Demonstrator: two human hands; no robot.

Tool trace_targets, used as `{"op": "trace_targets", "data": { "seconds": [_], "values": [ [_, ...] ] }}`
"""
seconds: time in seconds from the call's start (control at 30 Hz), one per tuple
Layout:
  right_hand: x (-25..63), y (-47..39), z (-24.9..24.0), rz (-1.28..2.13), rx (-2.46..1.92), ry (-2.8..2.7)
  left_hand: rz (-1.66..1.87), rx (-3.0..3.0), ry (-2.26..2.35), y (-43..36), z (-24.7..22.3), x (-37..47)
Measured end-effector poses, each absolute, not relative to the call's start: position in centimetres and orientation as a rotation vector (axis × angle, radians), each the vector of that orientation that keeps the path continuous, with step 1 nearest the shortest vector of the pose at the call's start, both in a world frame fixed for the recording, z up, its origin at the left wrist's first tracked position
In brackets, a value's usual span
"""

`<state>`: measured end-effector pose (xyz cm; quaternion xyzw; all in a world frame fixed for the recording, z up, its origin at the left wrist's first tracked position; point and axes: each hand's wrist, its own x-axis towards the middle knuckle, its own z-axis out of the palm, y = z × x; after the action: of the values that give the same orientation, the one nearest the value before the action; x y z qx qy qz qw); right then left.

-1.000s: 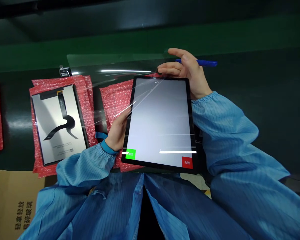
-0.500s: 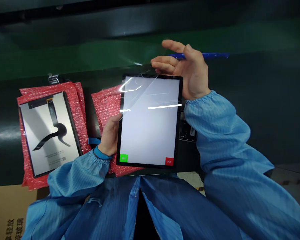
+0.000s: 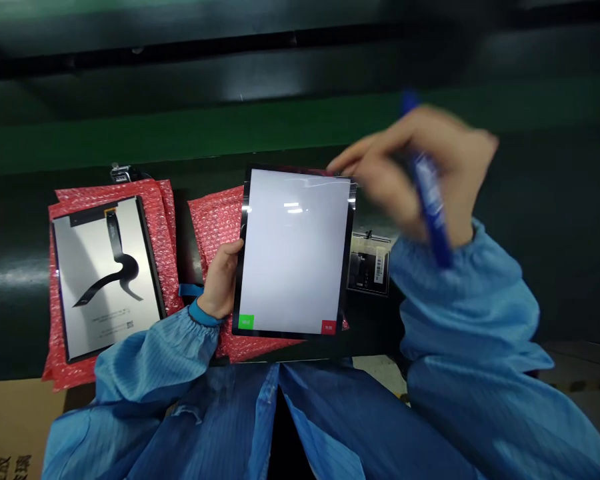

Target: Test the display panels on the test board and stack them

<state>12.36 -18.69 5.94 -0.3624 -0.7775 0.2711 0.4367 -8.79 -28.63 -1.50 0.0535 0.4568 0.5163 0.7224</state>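
Observation:
A lit display panel [image 3: 294, 250] with a white screen, a green box at its lower left and a red box at its lower right, is held upright by my left hand [image 3: 221, 280] at its left edge. My right hand [image 3: 425, 167], blurred, holds a blue pen [image 3: 430, 200], and its fingertips are near the panel's top right corner. Whether those fingertips touch the panel cannot be made out. Clear film shows faintly along the panel's top.
Another panel [image 3: 105, 280] with a black flex cable lies on red bubble bags [image 3: 163, 233] at the left. A red bubble bag [image 3: 215, 220] lies under the held panel. A small circuit module [image 3: 370, 267] sits right of it. A cardboard box [image 3: 10, 427] is at the lower left.
My right hand has turned over and moved right, with the pen now steeply slanted. The clear film over the panel's upper left no longer shows there. The circuit module is more exposed.

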Motion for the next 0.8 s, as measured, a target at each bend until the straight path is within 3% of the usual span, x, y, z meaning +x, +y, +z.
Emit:
{"op": "trace_targets", "data": {
  "seconds": [0.17,0.4,0.57,0.7,0.8],
  "values": [
    [10.5,-23.2,3.2,0.494,-0.682,-2.598,1.124,0.146,0.985,-28.8,-1.5,-8.8],
    [12.5,-25.9,0.9,-0.078,-0.554,-2.453,1.201,0.165,1.068,-28.7,-1.7,-9.0],
    [16.7,-26.3,1.0,0.035,-0.896,-1.991,1.251,0.158,1.149,-28.6,-1.7,-9.1],
    [20.2,-25.3,-3.1,0.282,-1.255,-1.718,1.224,0.177,1.138,-28.7,-1.8,-9.0],
    [22.1,-24.6,-6.1,0.266,-1.373,-1.78,1.24,0.168,1.174,-28.6,-1.8,-8.9]
  ]
}}
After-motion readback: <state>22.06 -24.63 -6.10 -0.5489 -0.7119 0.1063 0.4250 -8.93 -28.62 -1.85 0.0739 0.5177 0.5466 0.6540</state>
